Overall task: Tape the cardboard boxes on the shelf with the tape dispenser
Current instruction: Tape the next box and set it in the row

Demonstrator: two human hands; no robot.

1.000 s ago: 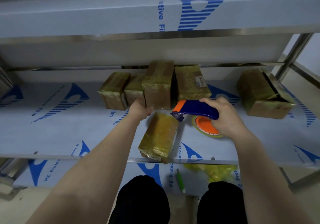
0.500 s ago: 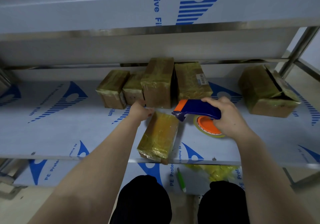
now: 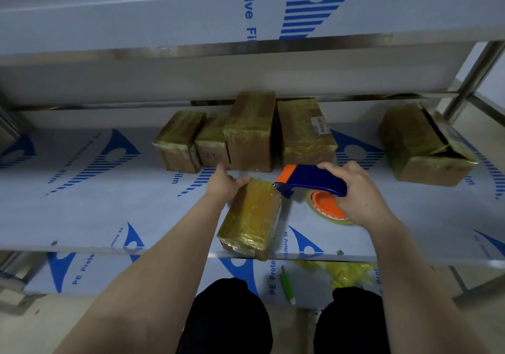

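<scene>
Two hands at the shelf [image 3: 82, 203]: I see the left hand [image 3: 222, 185] gripping the far end of the front box [image 3: 251, 217], the right hand [image 3: 360, 189] with fingers [image 3: 328, 166] curled round the tape dispenser [image 3: 308, 180].

I see the left hand [image 3: 222, 185] gripping the far end of the taped box [image 3: 251, 217] near the shelf [image 3: 82, 203] edge, right hand [image 3: 360, 192] wrapped round the tape dispenser [image 3: 311, 180], its orange nose at the box's far right corner, four wrapped boxes [image 3: 251, 135] rowed behind.

Shelf [image 3: 82, 189] bare leftward; box row [image 3: 246, 135] blocks the back
</scene>
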